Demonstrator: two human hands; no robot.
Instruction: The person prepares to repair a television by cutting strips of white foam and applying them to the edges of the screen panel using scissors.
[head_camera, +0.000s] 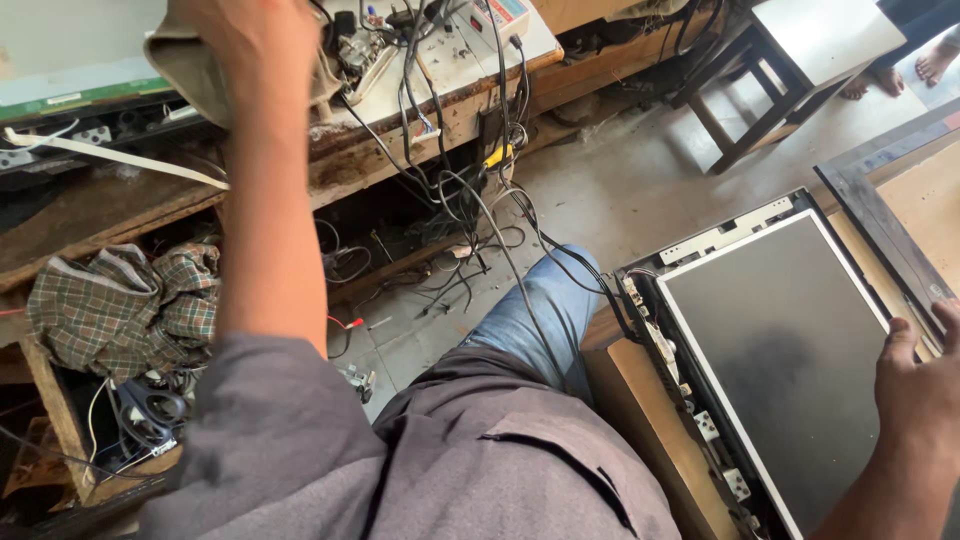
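Head view, looking down. My left hand reaches up to cluttered wooden bench, fingers closed around beige cloth. My right hand rests on right edge of bare display panel, thumb up, fingers loosely open, gripping nothing. Panel lies flat beside my knee. Tangled cables hang from bench. Checked rag lies lower left.
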